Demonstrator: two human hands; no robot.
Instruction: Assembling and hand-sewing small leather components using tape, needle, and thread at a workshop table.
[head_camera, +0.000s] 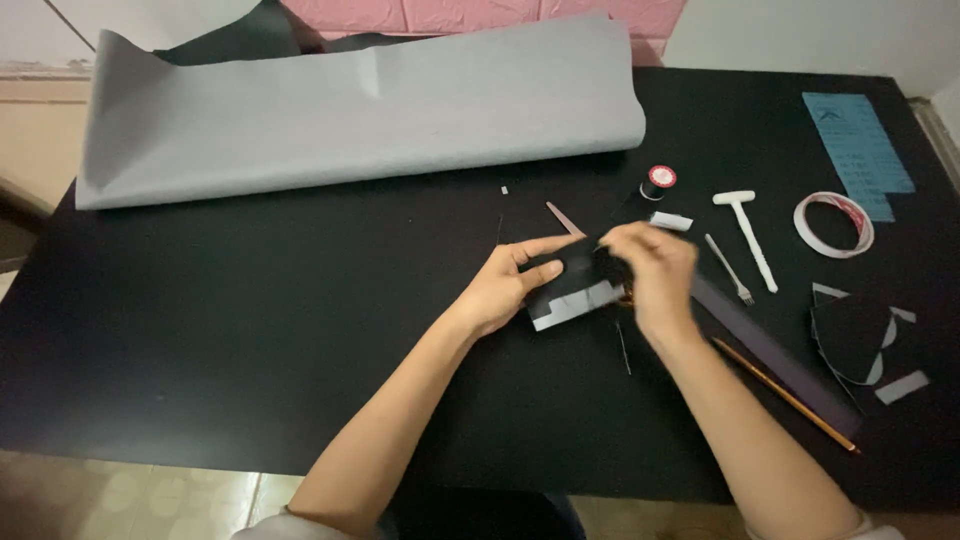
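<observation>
Both forearms reach in from the bottom edge, meeting mid-table. The left hand (505, 285) pinches the black folded piece with a grey underside (575, 290), thumb and forefinger stretched along its top edge. The right hand (655, 270), blurred, curls its fingers onto the same piece from the right; how tight its grip is, I can't tell. Far right, a pale blue printed paper sheet (858, 150) lies flat on the black table (250, 300), with a white tape ring (833, 223) just below it.
</observation>
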